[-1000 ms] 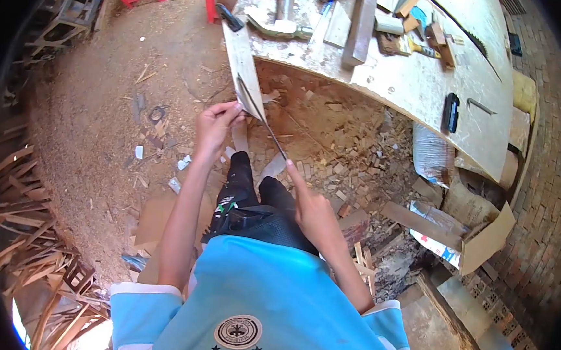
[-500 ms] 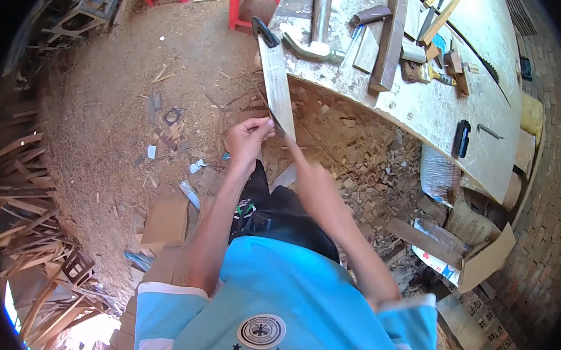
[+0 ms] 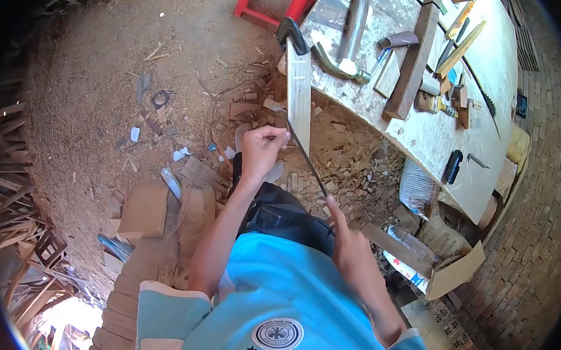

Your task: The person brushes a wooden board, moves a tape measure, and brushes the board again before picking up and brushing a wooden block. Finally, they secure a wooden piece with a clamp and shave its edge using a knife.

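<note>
Sawdust-strewn dirt floor beside a cluttered workbench (image 3: 427, 130).
Clamped to the bench's near edge, a pale narrow board (image 3: 299, 95) juts out; a thin dark file (image 3: 308, 157) lies across its end. Left hand (image 3: 261, 149) pinches the file's tip, right hand (image 3: 347, 245) grips the handle end. Wood offcuts (image 3: 352, 173) litter the ground below, a hammer (image 3: 344, 49) behind.

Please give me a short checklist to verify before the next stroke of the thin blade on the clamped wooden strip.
1. Wooden strip held at the bench by the black clamp: ok.
2. Left hand pinches the far end of the thin blade: ok.
3. Right hand grips the near end: ok.
4. Blade lies against the strip's edge: ok.
5. Blade sharpness: cannot tell.
</note>
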`<move>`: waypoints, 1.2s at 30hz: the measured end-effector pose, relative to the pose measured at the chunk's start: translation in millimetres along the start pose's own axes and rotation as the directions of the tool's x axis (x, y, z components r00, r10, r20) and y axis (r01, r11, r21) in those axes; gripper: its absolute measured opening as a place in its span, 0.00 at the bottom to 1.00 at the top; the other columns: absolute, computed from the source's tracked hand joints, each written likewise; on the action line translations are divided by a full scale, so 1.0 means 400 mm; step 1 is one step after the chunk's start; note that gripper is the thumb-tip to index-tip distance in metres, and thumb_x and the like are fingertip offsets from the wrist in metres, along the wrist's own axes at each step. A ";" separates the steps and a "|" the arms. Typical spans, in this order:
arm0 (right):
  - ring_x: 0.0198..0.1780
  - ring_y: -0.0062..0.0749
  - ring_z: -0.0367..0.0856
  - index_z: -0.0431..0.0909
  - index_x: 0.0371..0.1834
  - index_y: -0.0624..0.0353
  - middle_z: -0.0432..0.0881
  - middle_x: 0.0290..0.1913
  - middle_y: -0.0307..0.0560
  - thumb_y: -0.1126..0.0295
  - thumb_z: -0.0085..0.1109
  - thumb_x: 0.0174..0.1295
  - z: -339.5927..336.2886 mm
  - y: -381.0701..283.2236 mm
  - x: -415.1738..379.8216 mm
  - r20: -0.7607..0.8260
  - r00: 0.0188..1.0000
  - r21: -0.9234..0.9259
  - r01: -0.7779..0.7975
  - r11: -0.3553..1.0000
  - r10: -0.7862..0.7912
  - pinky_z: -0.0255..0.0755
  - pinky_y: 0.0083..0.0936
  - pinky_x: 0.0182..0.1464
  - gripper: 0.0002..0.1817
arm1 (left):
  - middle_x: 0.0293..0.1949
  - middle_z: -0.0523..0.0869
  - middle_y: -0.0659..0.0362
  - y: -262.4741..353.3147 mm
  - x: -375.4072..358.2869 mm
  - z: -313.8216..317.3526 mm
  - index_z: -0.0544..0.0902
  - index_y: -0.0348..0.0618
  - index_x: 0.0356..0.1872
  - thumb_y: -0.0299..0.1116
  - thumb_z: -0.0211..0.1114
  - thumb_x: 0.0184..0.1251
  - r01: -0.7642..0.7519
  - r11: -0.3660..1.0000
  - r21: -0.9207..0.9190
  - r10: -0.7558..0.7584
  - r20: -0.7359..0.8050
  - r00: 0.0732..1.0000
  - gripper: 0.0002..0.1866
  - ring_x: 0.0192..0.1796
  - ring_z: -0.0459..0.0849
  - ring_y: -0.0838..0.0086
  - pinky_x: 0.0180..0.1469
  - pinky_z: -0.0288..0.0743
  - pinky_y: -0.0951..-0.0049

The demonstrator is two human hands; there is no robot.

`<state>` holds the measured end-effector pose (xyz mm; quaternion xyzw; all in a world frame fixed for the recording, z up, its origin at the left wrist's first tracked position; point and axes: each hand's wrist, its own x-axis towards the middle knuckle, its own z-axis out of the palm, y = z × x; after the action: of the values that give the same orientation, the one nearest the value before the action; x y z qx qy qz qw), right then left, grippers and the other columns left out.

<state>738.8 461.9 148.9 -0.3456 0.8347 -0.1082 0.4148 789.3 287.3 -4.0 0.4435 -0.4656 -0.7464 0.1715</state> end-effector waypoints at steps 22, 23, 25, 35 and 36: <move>0.28 0.61 0.77 0.45 0.71 0.49 0.77 0.25 0.67 0.86 0.43 0.48 0.031 -0.005 0.114 -0.084 0.996 0.165 0.029 0.986 -0.015 0.69 0.49 0.35 0.43 | 0.31 0.84 0.55 -0.025 0.010 -0.018 0.82 0.32 0.36 0.24 0.64 0.59 0.093 0.996 -0.005 -0.092 0.056 0.994 0.07 0.31 0.82 0.77 0.35 0.77 0.79; 0.28 0.61 0.77 0.46 0.71 0.49 0.77 0.24 0.66 0.86 0.43 0.48 0.057 -0.004 0.138 -0.137 0.990 0.136 0.050 0.989 -0.031 0.70 0.48 0.34 0.43 | 0.31 0.84 0.55 -0.026 0.009 -0.019 0.82 0.32 0.36 0.24 0.64 0.58 0.087 0.996 -0.013 -0.086 0.053 0.995 0.07 0.31 0.82 0.78 0.35 0.76 0.80; 0.27 0.60 0.78 0.46 0.71 0.49 0.77 0.23 0.65 0.86 0.43 0.48 0.102 -0.024 0.172 -0.241 0.969 0.089 0.081 0.993 -0.057 0.71 0.48 0.34 0.43 | 0.31 0.84 0.56 -0.024 0.013 -0.023 0.82 0.32 0.36 0.24 0.64 0.58 0.082 0.996 -0.017 -0.082 0.050 0.995 0.07 0.30 0.82 0.78 0.35 0.76 0.80; 0.25 0.56 0.79 0.47 0.71 0.41 0.76 0.20 0.63 0.81 0.43 0.51 0.109 0.001 0.113 -0.176 0.984 0.141 0.011 0.990 0.014 0.71 0.46 0.30 0.41 | 0.31 0.84 0.55 -0.015 0.009 -0.024 0.81 0.31 0.37 0.25 0.64 0.59 0.100 0.994 0.047 -0.102 0.046 0.994 0.08 0.31 0.82 0.77 0.37 0.76 0.80; 0.25 0.55 0.79 0.46 0.71 0.41 0.76 0.20 0.63 0.81 0.44 0.51 0.092 -0.007 0.045 -0.140 0.989 0.128 -0.036 0.991 0.054 0.71 0.46 0.30 0.41 | 0.31 0.84 0.55 -0.012 0.008 -0.022 0.81 0.31 0.37 0.25 0.64 0.59 0.101 0.994 0.043 -0.103 0.044 0.994 0.08 0.31 0.82 0.77 0.38 0.76 0.80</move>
<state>760.9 451.9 115.7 -0.2914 0.8615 -0.1756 0.3769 795.4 282.9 -11.2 0.4528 -0.4614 -0.7545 0.1131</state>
